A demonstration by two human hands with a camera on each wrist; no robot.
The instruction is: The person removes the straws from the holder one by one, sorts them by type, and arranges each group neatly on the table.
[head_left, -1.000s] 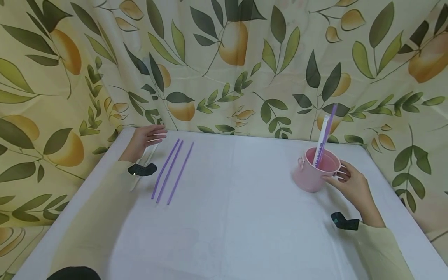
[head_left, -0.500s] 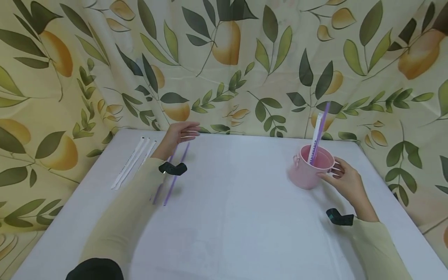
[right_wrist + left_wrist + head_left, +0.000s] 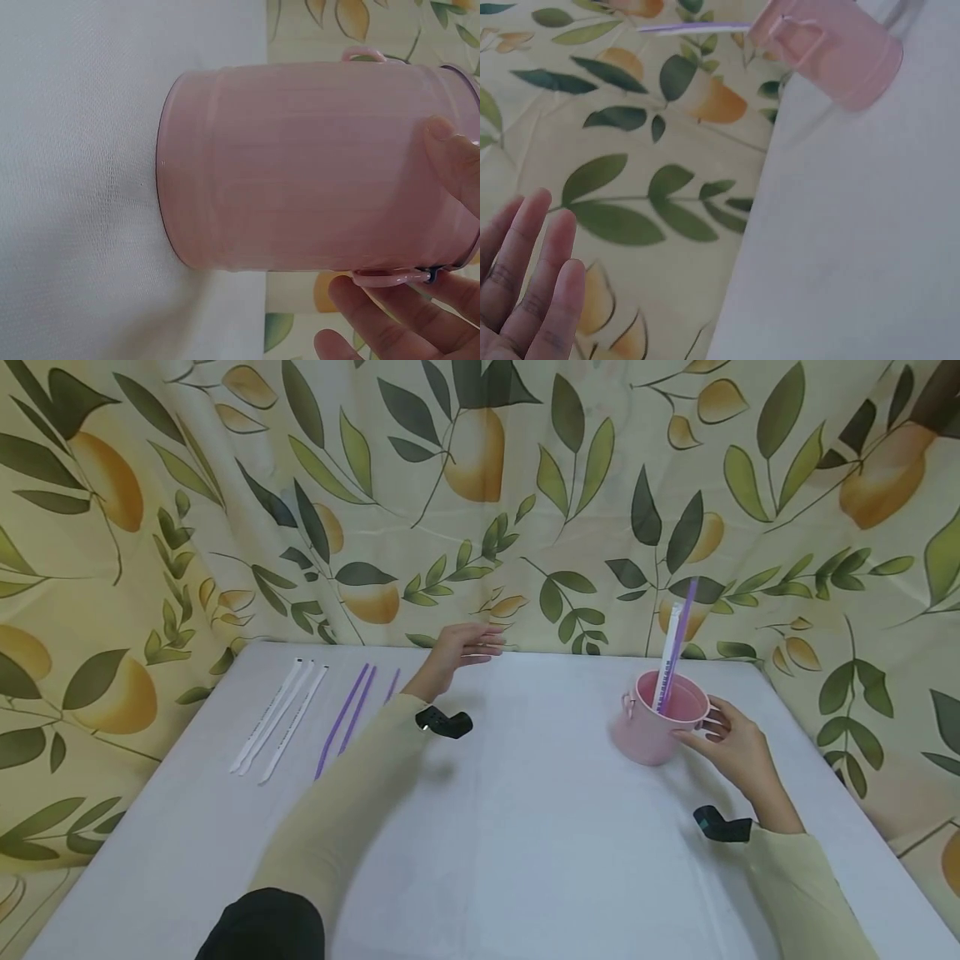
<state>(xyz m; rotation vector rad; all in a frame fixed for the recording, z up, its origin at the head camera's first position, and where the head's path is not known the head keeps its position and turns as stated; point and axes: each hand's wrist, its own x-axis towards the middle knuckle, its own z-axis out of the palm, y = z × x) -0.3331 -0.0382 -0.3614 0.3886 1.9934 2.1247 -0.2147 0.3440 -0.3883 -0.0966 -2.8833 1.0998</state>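
A pink bucket (image 3: 649, 735) with small side handles stands upright at the right of the table, in the head view. My right hand (image 3: 742, 756) holds it near the rim: the thumb lies against its side and the fingers are at a handle (image 3: 390, 279). A thin purple stick (image 3: 687, 610) and a white one with purple print (image 3: 664, 668) lean inside it, rising above the rim. My left hand (image 3: 459, 656) is in the air over the table's far edge, fingers extended and holding nothing; the left wrist view shows its spread fingers (image 3: 536, 277).
On the left of the white table (image 3: 540, 852) lie three thin white sticks (image 3: 292, 727) and three purple sticks (image 3: 343, 714), side by side. The left forearm partly covers the purple ones. A leaf-and-fruit patterned cloth (image 3: 420, 510) hangs behind the table.
My left hand has swept right, from above the white sticks, past the purple sticks, to the table's middle. My right hand stays on the pink bucket. The head view has shifted slightly.
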